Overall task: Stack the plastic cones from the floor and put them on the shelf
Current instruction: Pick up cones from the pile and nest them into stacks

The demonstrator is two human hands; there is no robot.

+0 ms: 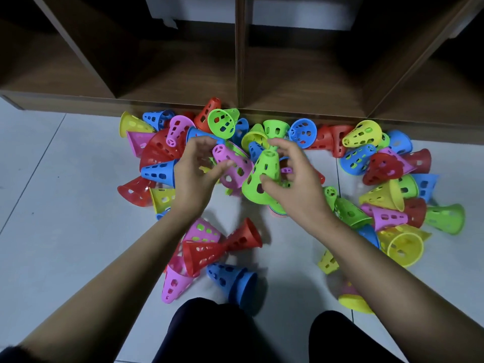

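Pale floor tiles run up to a brown wooden shelf unit, whose open compartments fill the top of the view. Perforated plastic cones in red, blue, green, yellow and pink lie scattered on the tiles along the foot of the shelf, most of them tipped on their sides and many touching or overlapping.

The right hand grips a green cone near the middle of the pile. Its thumb presses on the near side of the cone and its fingers curl round the far side by the narrow tip. This cone stands tilted with its narrow end up, and coloured rims show just under its wide base.

The left hand sits just beside it with the fingers loosely curled and the thumb stretched towards a pink cone lying between the two hands. Blur hides whether the thumb and fingers pinch that cone or only touch it.

Nearer the person, a red cone and a blue cone lie on their sides between the forearms, next to more pink ones. Dark-clothed knees show at the bottom edge
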